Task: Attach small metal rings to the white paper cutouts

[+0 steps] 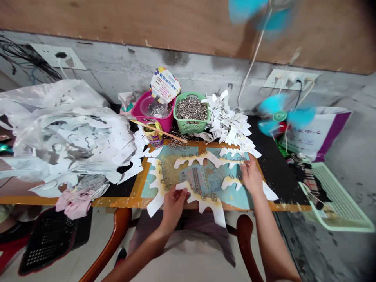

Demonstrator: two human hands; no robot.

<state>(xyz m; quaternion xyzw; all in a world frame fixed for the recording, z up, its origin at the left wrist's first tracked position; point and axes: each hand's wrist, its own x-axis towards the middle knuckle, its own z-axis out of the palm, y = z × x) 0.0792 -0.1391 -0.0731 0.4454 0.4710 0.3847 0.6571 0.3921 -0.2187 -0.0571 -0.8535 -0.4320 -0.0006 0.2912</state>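
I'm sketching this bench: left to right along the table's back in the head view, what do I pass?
Plastic bag of paper cutouts, pink basket, green basket of metal rings, loose cutout pile, turquoise fan, purple-edged bag.

2 hands [174, 203] [251, 178], 1 pink bskt [138, 112], 1 grn bskt [191, 126], 2 blue fans [279, 116] [279, 19].

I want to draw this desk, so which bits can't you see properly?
Head view, the only one:
- The blue fan: its spinning blades are blurred.
- The card in the pink basket: print too small to read, and it hides part of the basket's inside.
- The plastic bag of white shapes: cut off by the left edge.
- The right hand: its fingers cover what they touch on the white cutout.
- The left hand: seen from behind, grip hidden.
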